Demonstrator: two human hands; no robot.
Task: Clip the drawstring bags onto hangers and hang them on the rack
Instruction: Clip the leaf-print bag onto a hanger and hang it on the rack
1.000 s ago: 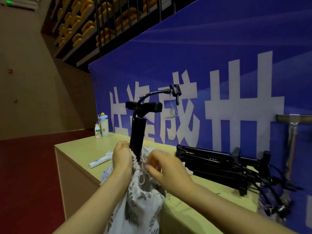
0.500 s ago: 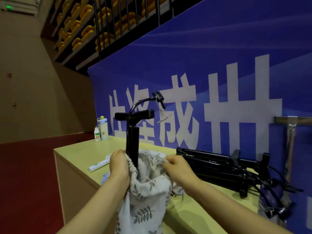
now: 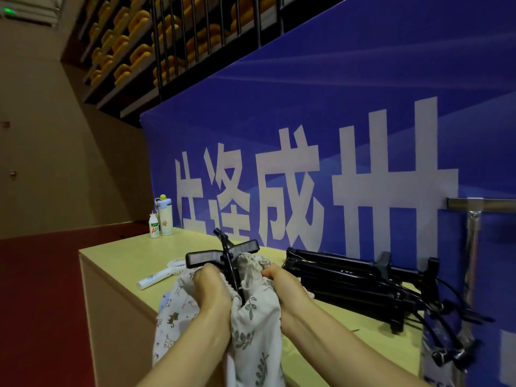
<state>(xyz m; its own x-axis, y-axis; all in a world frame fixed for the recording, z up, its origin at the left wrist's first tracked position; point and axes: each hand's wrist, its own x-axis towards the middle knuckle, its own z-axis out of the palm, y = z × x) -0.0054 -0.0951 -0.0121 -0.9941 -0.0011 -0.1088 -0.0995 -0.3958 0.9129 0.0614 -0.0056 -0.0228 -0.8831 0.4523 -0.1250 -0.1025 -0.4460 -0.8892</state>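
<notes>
Over the near edge of the pale worktop (image 3: 117,263), both hands are closed on the gathered mouth of a leaf-print drawstring bag (image 3: 252,331): the left hand (image 3: 213,286) bunches the fabric on one side, the right hand (image 3: 282,286) grips it on the other. A black clip hanger (image 3: 223,254) stands between them, its bar just above the knuckles. Half a second ago the hanger stood taller, well above the hands; now it sits lower, down in the cloth, and the hands have drawn closer together.

Left hand (image 3: 213,286) and right hand (image 3: 282,283) both clenched, close together.
</notes>
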